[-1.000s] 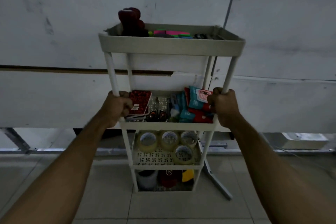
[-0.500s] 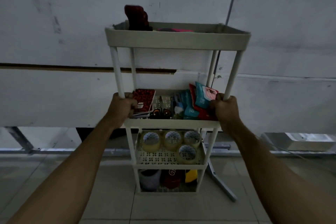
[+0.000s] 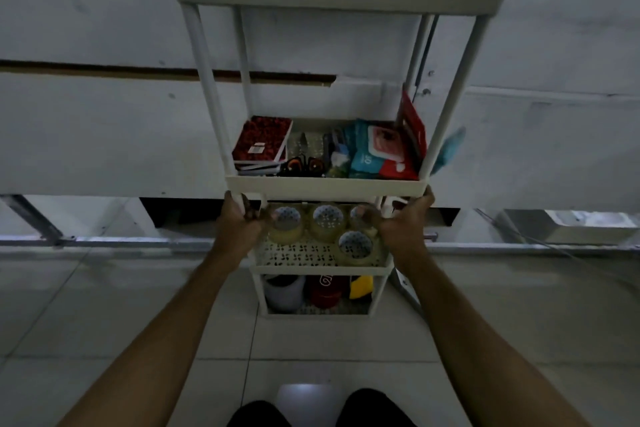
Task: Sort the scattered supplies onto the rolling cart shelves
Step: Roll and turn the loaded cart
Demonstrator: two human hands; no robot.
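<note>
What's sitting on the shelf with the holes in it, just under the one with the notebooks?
Four rolls of clear tape lie on the perforated shelf: three in a back row, one in front. The left hand and right hand cover the row's ends.

L hand (image 3: 239, 222) & R hand (image 3: 403, 224) both curled tight, arms outstretched

tall gap above notebook (image 3: 261, 139), packets (image 3: 381, 152) crowd right (one overhangs), tape rolls (image 3: 325, 222) fill third shelf

A white 4-shelf cart (image 3: 325, 185) stands upright on tiles, holding a red notebook (image 3: 261, 139), packets (image 3: 377, 152) and 4 tape rolls (image 3: 328, 222)
</note>
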